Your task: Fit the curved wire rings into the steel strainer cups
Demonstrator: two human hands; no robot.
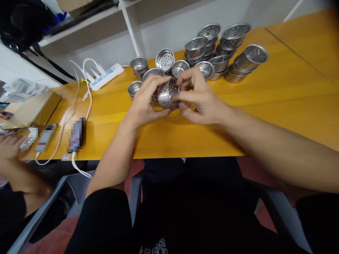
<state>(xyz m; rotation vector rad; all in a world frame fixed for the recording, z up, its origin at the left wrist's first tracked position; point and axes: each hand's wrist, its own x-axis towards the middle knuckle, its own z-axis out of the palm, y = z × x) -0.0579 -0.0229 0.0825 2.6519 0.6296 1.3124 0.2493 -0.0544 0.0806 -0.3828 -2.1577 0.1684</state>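
A small perforated stainless-steel cup (164, 94) is held on its side above the front part of the table, its opening toward the right. My left hand (144, 100) wraps round its outer wall, thumb below and fingers over the top. At the open rim, my right hand (200, 97) has its fingers curled, one reaching into the mouth and the thumb near the lower edge. Behind the hands, several similar cups stand singly and in stacks, among them a stack at the right (247, 63) and an upright single cup (165, 60). My hands partly hide the nearest ones.
A white power strip (107, 77) with plugged-in cables lies at the back left of the wooden table (291, 106). Two blurred devices, one dark (76, 135) and one grey (45, 138), are wired there. Another person's hand (10, 146) rests beside a cardboard box (34, 111).
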